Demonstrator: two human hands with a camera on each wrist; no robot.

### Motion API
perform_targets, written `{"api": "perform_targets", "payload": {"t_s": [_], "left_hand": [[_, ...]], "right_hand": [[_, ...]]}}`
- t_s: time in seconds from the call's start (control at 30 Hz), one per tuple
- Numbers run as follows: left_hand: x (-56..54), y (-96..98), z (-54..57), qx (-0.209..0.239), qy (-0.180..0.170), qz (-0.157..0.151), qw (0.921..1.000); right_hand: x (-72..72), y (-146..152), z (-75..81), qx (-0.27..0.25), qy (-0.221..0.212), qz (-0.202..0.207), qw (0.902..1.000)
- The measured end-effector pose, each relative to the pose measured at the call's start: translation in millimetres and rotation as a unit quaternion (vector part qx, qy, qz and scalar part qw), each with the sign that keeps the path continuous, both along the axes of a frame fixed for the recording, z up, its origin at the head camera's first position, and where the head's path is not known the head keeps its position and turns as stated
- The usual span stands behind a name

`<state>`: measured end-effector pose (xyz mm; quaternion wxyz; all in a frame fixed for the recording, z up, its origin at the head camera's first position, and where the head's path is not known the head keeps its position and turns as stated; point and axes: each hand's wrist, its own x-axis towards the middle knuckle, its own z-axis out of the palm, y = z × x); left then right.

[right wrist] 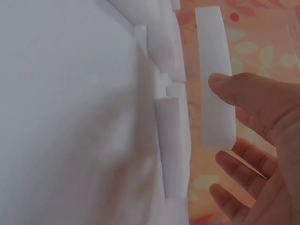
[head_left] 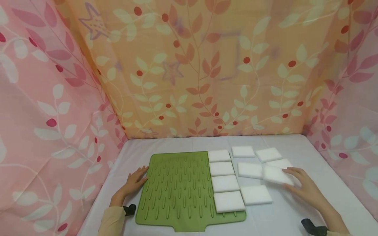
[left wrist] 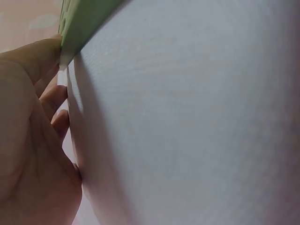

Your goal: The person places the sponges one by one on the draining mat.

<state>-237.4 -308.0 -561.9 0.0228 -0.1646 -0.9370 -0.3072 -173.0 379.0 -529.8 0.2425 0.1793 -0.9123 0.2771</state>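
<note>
My right hand (head_left: 305,188) pinches a white sponge block (head_left: 274,173) between thumb and fingers. In the right wrist view this held sponge (right wrist: 215,112) stands apart from the other white blocks (right wrist: 171,145), with the thumb across its edge. My left hand (head_left: 134,181) rests at the left edge of a green ribbed mat (head_left: 177,216). The left wrist view has its thumb against the mat's edge (left wrist: 77,40), the other fingers loosely bent by the white cloth. Along the mat's right side, several white sponges run in a column, the nearest one (head_left: 229,201) at the front.
Right of the mat lie several loose white sponges, among them one at the front (head_left: 256,195), one in the middle (head_left: 249,170) and one at the back (head_left: 242,151). A white cloth covers the table (head_left: 283,219). Flowered curtains (head_left: 206,98) enclose it behind and at both sides.
</note>
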Motion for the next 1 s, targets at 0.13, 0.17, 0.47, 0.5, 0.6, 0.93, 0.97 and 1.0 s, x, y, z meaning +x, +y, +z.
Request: {"api": "perform_targets", "payload": {"t_s": [0.13, 0.17, 0.47, 0.5, 0.6, 0.93, 0.97, 1.0], "left_hand": [[-1.1, -0.2, 0.7, -0.022, -0.018, 0.009, 0.9996], [-1.2, -0.1, 1.1, -0.023, -0.020, 0.010, 0.9995], [-2.6, -0.7, 0.4, -0.021, -0.025, 0.010, 0.9994], [-2.1, -0.7, 0.5, -0.021, -0.025, 0.010, 0.9994], [-0.5, -0.4, 0.4, -0.021, -0.023, 0.011, 0.9995], [0.3, 0.5, 1.2, -0.020, -0.017, 0.009, 0.9996], [0.2, 0.7, 1.3, -0.019, -0.015, 0.007, 0.9997], [-0.3, 0.6, 1.1, -0.016, -0.014, 0.007, 0.9997]], "right_hand": [[-6.2, -8, 3.5, -0.002, -0.006, 0.007, 1.0000], [-7.6, -10, 4.6, -0.005, -0.009, 0.009, 0.9999], [-16.0, -32, 16.2, 0.002, -0.027, 0.008, 0.9996], [-17.1, -34, 17.2, 0.001, -0.024, 0.011, 0.9996], [-20.9, -40, 18.5, 0.000, -0.016, 0.019, 0.9997], [-37.0, -59, 23.7, 0.005, -0.013, 0.038, 0.9992], [-38.8, -60, 24.5, 0.006, -0.013, 0.040, 0.9991], [-40.4, -62, 25.1, 0.010, -0.011, 0.041, 0.9990]]}}
